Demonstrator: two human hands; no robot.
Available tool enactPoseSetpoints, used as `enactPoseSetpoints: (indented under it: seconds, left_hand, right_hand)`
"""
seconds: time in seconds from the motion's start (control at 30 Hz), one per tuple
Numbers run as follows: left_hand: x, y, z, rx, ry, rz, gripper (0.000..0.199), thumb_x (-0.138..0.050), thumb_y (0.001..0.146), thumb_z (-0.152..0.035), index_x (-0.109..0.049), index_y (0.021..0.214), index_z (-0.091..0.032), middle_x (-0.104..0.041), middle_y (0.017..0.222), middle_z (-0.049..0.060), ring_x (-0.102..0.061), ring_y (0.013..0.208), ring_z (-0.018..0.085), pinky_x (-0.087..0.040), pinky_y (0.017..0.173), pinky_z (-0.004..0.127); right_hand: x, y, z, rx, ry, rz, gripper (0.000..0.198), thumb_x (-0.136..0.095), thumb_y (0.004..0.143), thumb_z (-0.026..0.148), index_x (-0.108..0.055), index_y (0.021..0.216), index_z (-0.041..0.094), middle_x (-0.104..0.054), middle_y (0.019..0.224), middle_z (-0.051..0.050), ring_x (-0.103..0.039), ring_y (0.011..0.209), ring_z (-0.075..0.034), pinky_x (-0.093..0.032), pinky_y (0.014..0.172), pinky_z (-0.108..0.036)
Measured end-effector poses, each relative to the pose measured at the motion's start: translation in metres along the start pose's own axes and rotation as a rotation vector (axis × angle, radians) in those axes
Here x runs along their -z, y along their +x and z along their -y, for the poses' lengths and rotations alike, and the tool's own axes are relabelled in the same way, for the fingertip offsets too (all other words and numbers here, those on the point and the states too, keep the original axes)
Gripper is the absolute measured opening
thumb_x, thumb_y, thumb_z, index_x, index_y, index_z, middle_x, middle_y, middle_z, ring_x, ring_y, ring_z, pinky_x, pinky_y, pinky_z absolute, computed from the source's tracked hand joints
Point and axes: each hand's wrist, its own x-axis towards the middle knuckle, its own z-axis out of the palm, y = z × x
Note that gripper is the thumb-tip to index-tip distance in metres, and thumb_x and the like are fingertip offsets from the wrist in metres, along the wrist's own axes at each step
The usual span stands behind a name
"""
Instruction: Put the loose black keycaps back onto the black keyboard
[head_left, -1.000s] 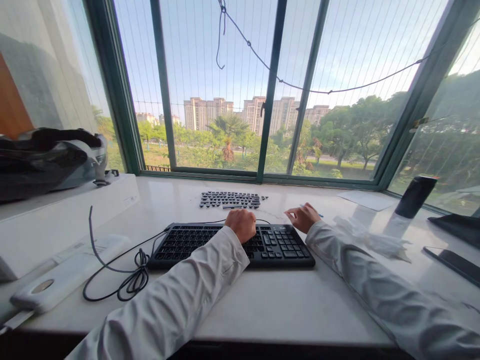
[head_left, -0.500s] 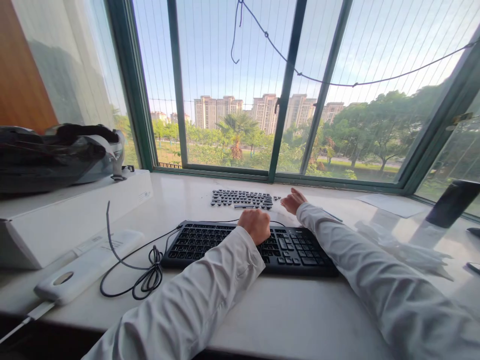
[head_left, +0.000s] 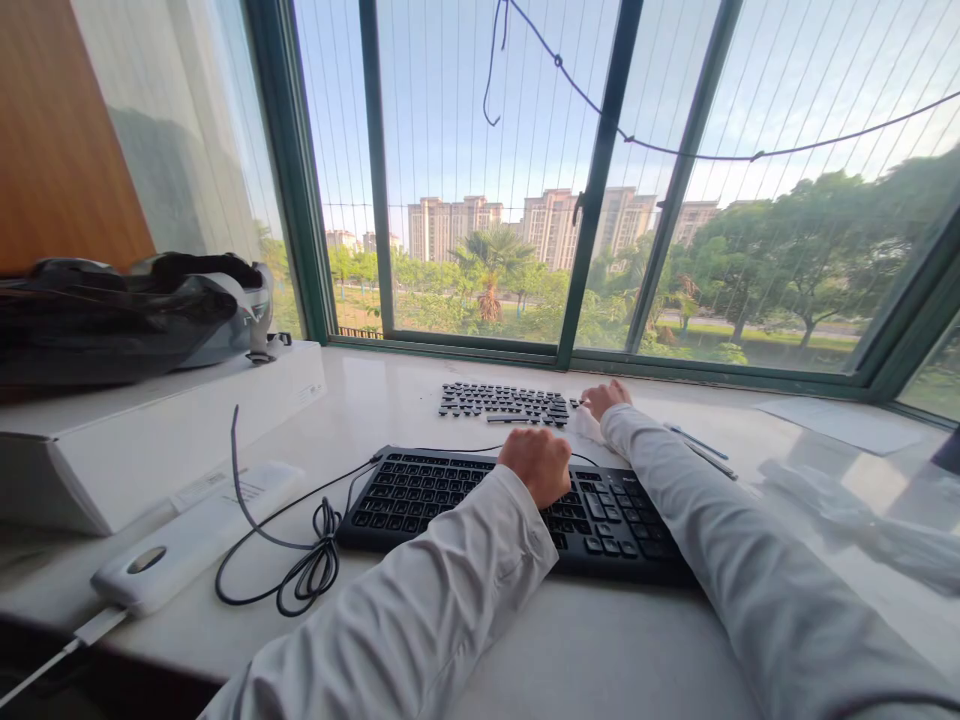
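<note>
A black computer keyboard (head_left: 439, 490) lies in the middle of the white table (head_left: 630, 640); its left key field appears bare of caps, while keys stand on its right end. The left hand (head_left: 535, 465) is curled, knuckles up, over the keyboard's centre; whether its hidden fingers grip anything, I cannot tell. Farther off, toward the window (head_left: 480, 150), loose black keycaps (head_left: 540, 405) sit in rows. The right hand (head_left: 606, 397) is bent at their right end, beside the few outlying caps; whether its fingertips are together or apart is unclear. Good handling here probably means pinching one cap by its sides, lifting it straight up, and keeping the sleeve off the neat rows. A light left hand should steady the keyboard. A coiled cable (head_left: 313, 560) lies near left, best left slack; two slim rods (head_left: 701, 442) lie right of the right hand.
</note>
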Motion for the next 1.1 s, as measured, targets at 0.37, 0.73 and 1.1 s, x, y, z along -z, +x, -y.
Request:
enactPoseSetpoints:
  seconds: [0.37, 0.73, 1.1]
  left_hand:
    - [0.001, 0.000, 0.000, 0.003, 0.008, -0.004, 0.025, -0.048, 0.073, -0.019, -0.071, 0.081, -0.013, -0.067, 0.076, 0.013, -0.065, 0.076, 0.026, -0.050, 0.066, 0.037]
    - [0.003, 0.000, 0.000, 0.011, 0.051, 0.008, 0.024, -0.047, 0.075, -0.020, -0.070, 0.081, -0.015, -0.068, 0.078, 0.011, -0.065, 0.079, 0.023, -0.050, 0.069, 0.035]
    - [-0.008, 0.001, 0.003, -0.022, -0.015, 0.041, 0.031, -0.047, 0.077, -0.015, -0.069, 0.097, -0.023, -0.069, 0.090, 0.008, -0.063, 0.087, 0.023, -0.047, 0.073, 0.035]
  right_hand:
    - [-0.004, 0.004, -0.004, -0.056, -0.016, -0.004, 0.021, -0.052, 0.085, 0.033, -0.069, 0.093, 0.023, -0.070, 0.084, -0.007, -0.055, 0.076, -0.018, -0.025, 0.083, -0.034]
    - [0.022, -0.015, -0.023, -0.011, 0.097, -0.069, 0.033, -0.046, 0.088, 0.042, -0.068, 0.096, 0.019, -0.070, 0.077, -0.007, -0.058, 0.079, -0.018, -0.026, 0.084, -0.033]
    - [0.083, -0.135, 0.004, 0.376, 0.540, -0.072, 0.041, -0.052, 0.080, 0.057, -0.073, 0.088, 0.022, -0.052, 0.044, 0.005, -0.042, 0.044, -0.008, -0.032, 0.063, -0.024]
